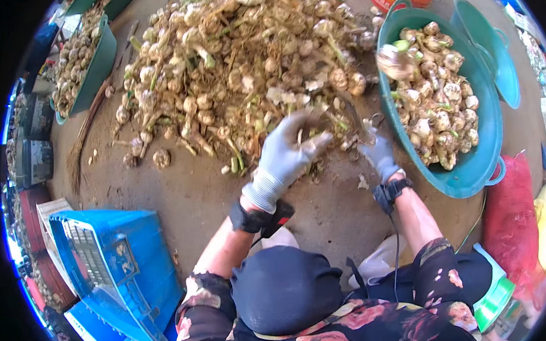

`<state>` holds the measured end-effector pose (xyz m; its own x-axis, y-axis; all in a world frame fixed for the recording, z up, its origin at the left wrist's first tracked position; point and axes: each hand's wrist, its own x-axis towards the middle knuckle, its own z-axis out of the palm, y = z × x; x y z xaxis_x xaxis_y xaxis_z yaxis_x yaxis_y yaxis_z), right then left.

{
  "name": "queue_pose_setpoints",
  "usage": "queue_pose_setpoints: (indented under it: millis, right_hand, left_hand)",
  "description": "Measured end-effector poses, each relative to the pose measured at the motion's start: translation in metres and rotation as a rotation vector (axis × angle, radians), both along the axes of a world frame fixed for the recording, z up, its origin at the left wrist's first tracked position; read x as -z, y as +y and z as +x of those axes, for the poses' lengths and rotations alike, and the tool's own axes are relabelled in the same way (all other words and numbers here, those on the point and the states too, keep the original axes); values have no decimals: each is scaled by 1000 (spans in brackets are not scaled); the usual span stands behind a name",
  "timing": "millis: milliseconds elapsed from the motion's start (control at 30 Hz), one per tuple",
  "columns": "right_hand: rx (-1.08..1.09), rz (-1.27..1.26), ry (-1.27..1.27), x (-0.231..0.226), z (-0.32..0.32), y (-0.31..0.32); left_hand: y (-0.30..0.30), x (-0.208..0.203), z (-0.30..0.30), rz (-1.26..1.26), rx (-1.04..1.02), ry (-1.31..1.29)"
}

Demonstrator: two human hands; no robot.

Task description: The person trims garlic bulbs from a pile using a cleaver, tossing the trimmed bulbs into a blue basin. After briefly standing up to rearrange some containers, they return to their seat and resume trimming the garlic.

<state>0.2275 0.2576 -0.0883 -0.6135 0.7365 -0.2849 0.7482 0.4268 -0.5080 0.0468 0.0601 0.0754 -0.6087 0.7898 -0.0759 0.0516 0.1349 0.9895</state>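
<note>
My left hand [288,151], in a pale grey glove, is at the near edge of a large heap of garlic bulbs [229,63]. Its thumb and fingers are apart, with nothing between them. My right hand [380,154], gloved too, is just to its right, fingers curled round something dark and thin that I cannot make out. A motion-smeared garlic bulb [396,62] shows over the left rim of a green oval tub [409,156], apart from both hands. Trimmed garlic bulbs [440,111] fill much of that tub.
A blue plastic crate [139,250] stands at lower left. Another green tub [96,68] of bulbs is at far left, beside a twig broom [83,142]. Red mesh sacks [510,214] lie at right. An empty teal tub [492,55] leans behind the oval one.
</note>
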Motion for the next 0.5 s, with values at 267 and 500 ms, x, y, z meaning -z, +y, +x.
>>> queue_pose_setpoints:
  millis: [267,500]
  right_hand:
    - [59,-242,-37,-36,-13,-41]
    - [-380,-17,167,-101,-76,-79]
  left_hand:
    - [-47,130,18,-261,11,606]
    - [-57,85,-20,-223,-298,-317]
